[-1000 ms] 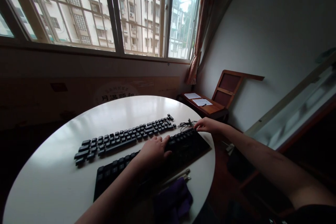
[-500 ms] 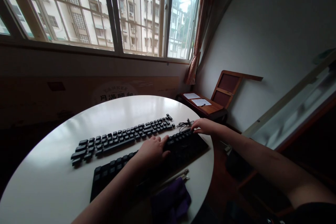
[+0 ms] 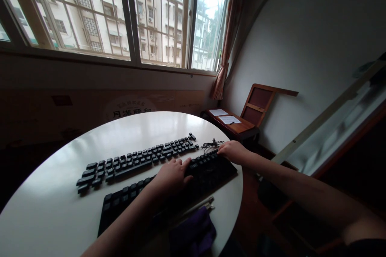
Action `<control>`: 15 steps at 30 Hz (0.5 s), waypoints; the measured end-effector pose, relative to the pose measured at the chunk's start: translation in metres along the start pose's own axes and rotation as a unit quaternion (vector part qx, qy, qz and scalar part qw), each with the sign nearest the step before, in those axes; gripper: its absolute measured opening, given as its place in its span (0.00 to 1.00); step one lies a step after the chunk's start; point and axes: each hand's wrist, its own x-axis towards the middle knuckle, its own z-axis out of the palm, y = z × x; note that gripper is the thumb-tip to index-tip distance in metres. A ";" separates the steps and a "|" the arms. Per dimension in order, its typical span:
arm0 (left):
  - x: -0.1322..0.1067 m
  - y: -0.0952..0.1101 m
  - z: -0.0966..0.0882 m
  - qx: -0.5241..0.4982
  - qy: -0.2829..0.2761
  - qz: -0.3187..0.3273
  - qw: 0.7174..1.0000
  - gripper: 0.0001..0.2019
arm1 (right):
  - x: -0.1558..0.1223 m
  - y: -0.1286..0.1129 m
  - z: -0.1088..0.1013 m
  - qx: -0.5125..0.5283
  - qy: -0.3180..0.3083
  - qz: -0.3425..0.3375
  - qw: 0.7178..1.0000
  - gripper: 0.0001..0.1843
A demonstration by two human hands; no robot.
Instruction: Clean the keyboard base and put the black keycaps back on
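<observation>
A black keyboard (image 3: pixel 215 172) lies at a slant on the round white table (image 3: pixel 51 204), with part of its key area bare. Behind it, loose black keycaps (image 3: pixel 132 162) are laid out in rows. My left hand (image 3: pixel 173 176) rests on the keyboard's middle, thumb and forefinger spread apart. At the keyboard's far right end, my right hand (image 3: pixel 233 152) has its fingers drawn together at the top row. Whatever is between those fingertips is too small and dark to make out.
A coiled black cable (image 3: pixel 212 144) sits behind the keyboard's right end. Near the table's front edge are thin metal tools (image 3: pixel 200 205) and a purple cloth (image 3: pixel 193 231). A wooden chair (image 3: pixel 249 126) holding papers (image 3: pixel 229 120) stands beyond the table.
My right hand's fingers have closed together at the keyboard's end. My left hand stays in place on the keyboard. The whole view has shifted slightly.
</observation>
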 end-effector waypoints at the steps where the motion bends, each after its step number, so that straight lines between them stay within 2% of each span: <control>1: 0.000 0.000 0.000 -0.001 0.000 -0.001 1.000 0.34 | -0.003 0.000 0.000 0.020 0.030 0.007 0.999 0.14; 4: 0.000 -0.001 0.001 -0.005 -0.001 -0.001 1.000 0.34 | -0.012 -0.002 0.004 0.115 0.149 0.020 0.982 0.21; 6: 0.000 -0.001 0.001 -0.008 -0.002 0.000 1.000 0.34 | -0.016 -0.007 0.011 0.147 0.188 0.001 0.971 0.24; 9: -0.001 0.000 0.001 -0.010 0.005 -0.001 1.000 0.33 | -0.017 -0.015 0.022 0.128 0.152 -0.041 0.979 0.25; 11: -0.001 0.000 0.001 -0.012 0.007 -0.001 1.000 0.33 | -0.014 -0.020 0.025 0.121 0.118 -0.045 0.985 0.25; 15: -0.001 0.000 0.001 -0.019 0.005 0.004 1.000 0.34 | -0.011 -0.025 0.018 0.123 0.089 -0.034 0.988 0.24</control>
